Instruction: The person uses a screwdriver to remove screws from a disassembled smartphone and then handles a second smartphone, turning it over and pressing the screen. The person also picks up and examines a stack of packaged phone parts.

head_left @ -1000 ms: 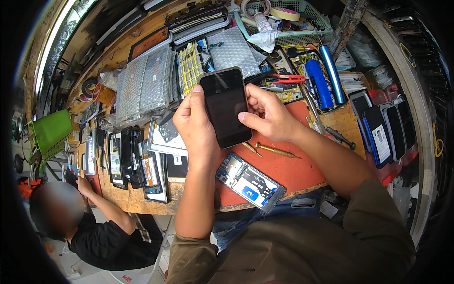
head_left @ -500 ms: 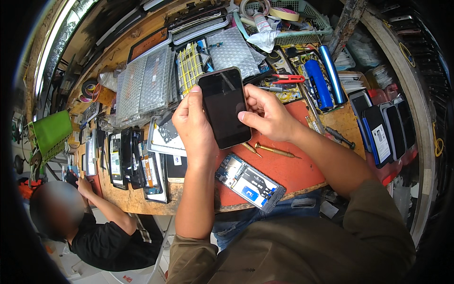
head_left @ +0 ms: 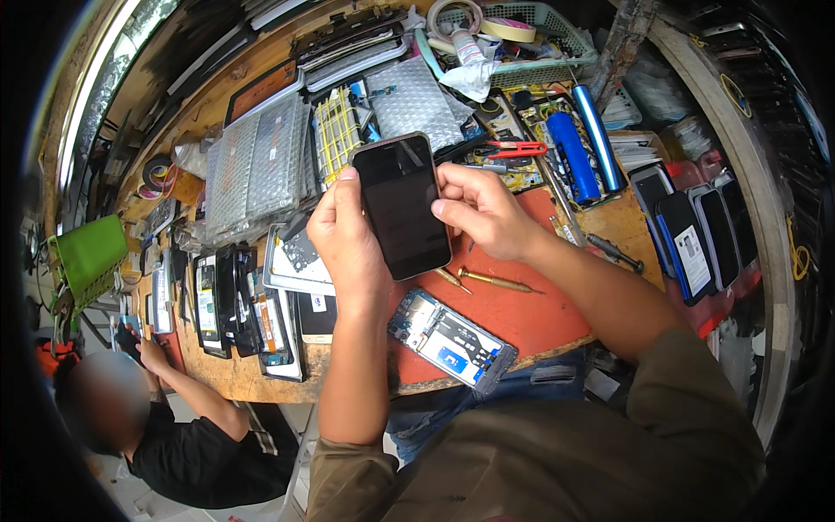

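A black smartphone (head_left: 402, 209) with a dark screen is held upright between my two hands, above the red mat (head_left: 557, 296). My left hand (head_left: 348, 230) grips its left edge, thumb on the upper left side and fingers hidden behind. At its right edge my right hand (head_left: 483, 209) is closed, thumb near the screen's side and curled fingers against the edge. Below lies an opened phone (head_left: 452, 339) with its circuit board and battery bared, at the mat's near edge. Gold screwdrivers (head_left: 496, 279) rest on the mat just beyond it.
Opened phones and parts (head_left: 239, 300) crowd the left of the wooden bench, with bubble-wrapped panels (head_left: 257, 165) behind. A green basket (head_left: 548, 39) of tapes stands far back; blue cylinders (head_left: 574, 157) and phones (head_left: 687, 244) line the right. Another person (head_left: 204, 444) sits at left.
The view has shifted slightly, so the bench sits a little differently in the picture. Both hands keep their hold on the smartphone, which is slightly lower and further left in view.
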Demonstrator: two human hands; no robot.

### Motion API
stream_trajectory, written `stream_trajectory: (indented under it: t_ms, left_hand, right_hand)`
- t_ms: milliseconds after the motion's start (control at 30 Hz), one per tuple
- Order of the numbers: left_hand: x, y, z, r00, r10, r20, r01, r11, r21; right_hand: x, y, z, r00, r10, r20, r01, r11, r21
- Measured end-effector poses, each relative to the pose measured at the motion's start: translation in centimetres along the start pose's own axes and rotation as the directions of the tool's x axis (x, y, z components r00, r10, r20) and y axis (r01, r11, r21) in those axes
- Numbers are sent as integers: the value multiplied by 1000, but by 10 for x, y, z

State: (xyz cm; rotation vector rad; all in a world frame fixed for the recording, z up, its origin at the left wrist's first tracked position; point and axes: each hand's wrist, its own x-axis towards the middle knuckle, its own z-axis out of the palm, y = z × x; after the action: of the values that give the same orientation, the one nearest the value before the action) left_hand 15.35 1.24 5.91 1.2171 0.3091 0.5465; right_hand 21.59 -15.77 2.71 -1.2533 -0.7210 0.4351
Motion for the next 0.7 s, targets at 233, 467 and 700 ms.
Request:
stream_trajectory:
  t_ms: [233,467,700]
  left_hand:
    - [-4,0,-1,1000,16,20,-16,1000,8]
    - [-3,1,5,1000,24,-13,-24,1000,-12]
    - [-14,6,12,998,9,59,-7,1000,-26]
  right_hand:
    - [2,2,-4,998,-7,-62,-6,978,-210]
    - [1,6,-4,997,-51,-61,44,994,-97]
    - [-1,5,1,986,-74,-152,45,981,-188]
